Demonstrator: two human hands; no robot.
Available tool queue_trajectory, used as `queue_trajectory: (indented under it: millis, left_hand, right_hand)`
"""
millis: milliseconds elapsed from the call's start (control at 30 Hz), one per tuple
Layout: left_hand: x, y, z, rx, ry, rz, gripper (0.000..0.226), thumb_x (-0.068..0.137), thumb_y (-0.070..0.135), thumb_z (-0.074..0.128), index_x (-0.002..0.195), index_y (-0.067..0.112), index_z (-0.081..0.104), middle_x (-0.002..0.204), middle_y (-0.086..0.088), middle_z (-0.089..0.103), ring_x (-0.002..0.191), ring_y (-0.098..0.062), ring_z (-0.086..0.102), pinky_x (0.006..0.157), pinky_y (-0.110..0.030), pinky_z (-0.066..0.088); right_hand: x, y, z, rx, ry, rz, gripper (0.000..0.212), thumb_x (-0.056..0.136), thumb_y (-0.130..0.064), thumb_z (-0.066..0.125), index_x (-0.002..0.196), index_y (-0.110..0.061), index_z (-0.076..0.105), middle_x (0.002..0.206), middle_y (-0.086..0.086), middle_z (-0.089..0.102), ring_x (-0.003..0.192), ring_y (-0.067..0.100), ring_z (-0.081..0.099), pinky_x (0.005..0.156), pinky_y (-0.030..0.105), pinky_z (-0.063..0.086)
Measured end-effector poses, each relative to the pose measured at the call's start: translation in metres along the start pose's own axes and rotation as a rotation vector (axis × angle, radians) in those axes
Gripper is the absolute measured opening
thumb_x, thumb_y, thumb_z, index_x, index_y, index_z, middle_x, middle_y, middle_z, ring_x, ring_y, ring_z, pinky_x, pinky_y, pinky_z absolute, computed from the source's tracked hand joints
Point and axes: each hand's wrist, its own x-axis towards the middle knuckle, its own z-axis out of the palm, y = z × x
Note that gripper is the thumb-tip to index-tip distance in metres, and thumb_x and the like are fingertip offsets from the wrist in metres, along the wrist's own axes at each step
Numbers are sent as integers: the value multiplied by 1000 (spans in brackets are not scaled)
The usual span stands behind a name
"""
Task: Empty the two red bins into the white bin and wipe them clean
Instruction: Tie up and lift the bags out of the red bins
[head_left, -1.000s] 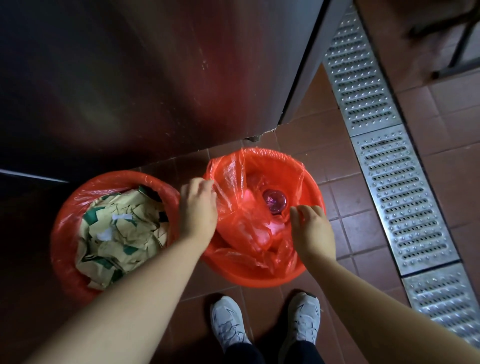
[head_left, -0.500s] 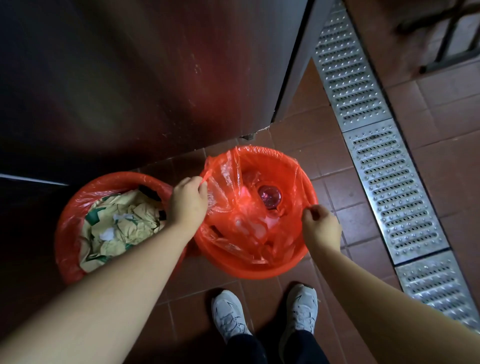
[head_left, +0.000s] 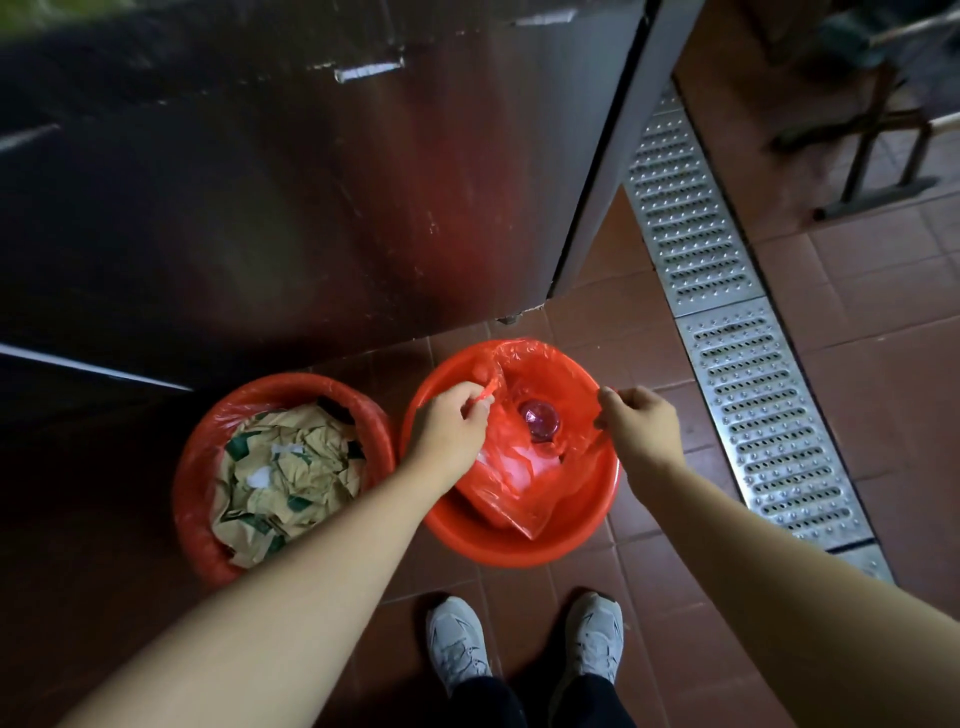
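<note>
Two red bins stand on the tiled floor. The left red bin (head_left: 195, 499) has a red liner and is full of crumpled brown and green paper (head_left: 285, 478). In the right red bin (head_left: 519, 545) a red plastic liner bag (head_left: 519, 473) is pulled off the rim and gathered inward; it holds a round purple lid or cup (head_left: 540, 418) and pale scraps. My left hand (head_left: 449, 434) pinches the bag's left edge. My right hand (head_left: 641, 426) pinches its right edge. No white bin is in view.
A tall steel cabinet (head_left: 311, 182) rises right behind the bins. A metal drain grate (head_left: 737, 338) runs along the floor on the right. Dark furniture legs (head_left: 878, 150) stand at the far right. My two white shoes (head_left: 524, 644) are just below the right bin.
Both hands have drawn the liner's edges off the right bin's rim and inward, baring the rim. The camera has pulled back, showing more of the cabinet.
</note>
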Motion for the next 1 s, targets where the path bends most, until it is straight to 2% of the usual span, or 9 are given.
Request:
queue_trajectory:
  millis: [133,233,367,467,567,667,733,800,1000]
  left_hand:
    - [-11,11,-4,-63,-49,-57,14,87,38,57,78,30,63,73,12,67,67,-2,61,62,-23,47]
    - [-19,17,-7,-94,-87,-77,15,82,40,57,75,28,63,73,11,67,65,-1,59,60,-20,43]
    - [-27,25,-14,-162,-65,-119,20,82,47,55,76,31,66,69,12,69,65,0,63,61,-20,43]
    - [-33,36,-18,-253,-118,-156,16,87,34,57,89,27,71,72,8,71,68,-2,67,65,-20,49]
    - [-41,48,-18,-365,-168,-177,25,90,11,51,87,21,74,83,3,73,73,-10,71,64,-17,52]
    - [-47,51,-19,-444,-254,-259,29,97,4,48,97,19,73,97,2,74,80,-14,74,73,-21,58]
    - [-50,50,-20,-509,-316,-324,26,98,0,50,104,15,70,103,-7,73,83,-20,74,84,-34,59]
    - [-50,46,-22,-543,-399,-336,23,96,-1,55,111,9,70,104,-13,73,88,-23,74,87,-37,58]
    - [-51,32,-32,-616,-602,-361,16,94,1,60,103,5,72,94,-12,74,87,-19,71,84,-34,56]
  right_hand:
    - [-11,-9,-7,90,-229,185,34,89,-23,63,57,-13,64,62,13,66,69,27,57,70,37,43]
    - [-18,-15,-19,197,-235,237,28,89,-16,59,62,-10,64,68,17,66,66,25,58,64,31,46]
    - [-32,-21,-31,242,-261,158,19,84,-1,55,71,-2,68,72,19,68,66,25,61,62,26,49]
    - [-45,-26,-33,263,-393,71,37,86,9,47,71,-11,75,79,16,71,73,26,66,74,34,51]
    - [-56,-30,-32,97,-494,-131,56,84,19,43,79,-23,80,89,4,75,74,20,71,72,29,58]
    - [-63,-34,-29,-32,-584,-260,60,88,22,49,101,-30,75,98,-8,69,81,24,73,73,35,61]
    - [-64,-38,-27,-65,-637,-253,54,90,19,49,118,-22,71,103,0,70,78,21,73,67,31,59]
    - [-65,-41,-25,-180,-678,-282,50,92,14,52,129,-18,64,101,12,71,73,21,73,66,27,58]
    - [-66,-39,-17,-372,-798,-337,57,88,15,54,136,-14,59,104,15,69,77,30,74,80,42,61]
